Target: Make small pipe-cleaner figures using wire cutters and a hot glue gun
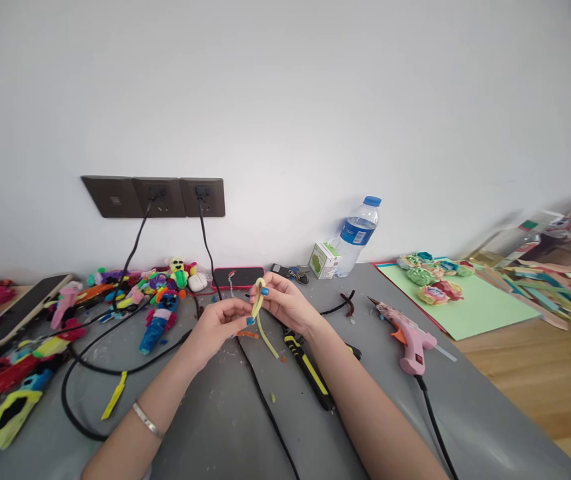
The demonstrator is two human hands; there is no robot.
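Both my hands meet above the middle of the grey table, pinching a pale yellow paper strip (267, 339). The strip is bent into a narrow loop at the top, and its loose tail hangs down toward the table. My left hand (221, 328) grips the loop's lower part between thumb and fingers. Higher up, my right hand (285, 301) pinches the loop near its top. Beneath my right forearm lie pliers (310, 373) with black and yellow handles, partly hidden by the arm.
A pink glue gun (410, 337) with its cord lies at right, near green paper (490, 313) bearing paper flowers. Black cables (260, 393) cross the table. Fuzzy colourful figures (160, 320) crowd the left. A water bottle (358, 237) and small box (323, 260) stand by the wall.
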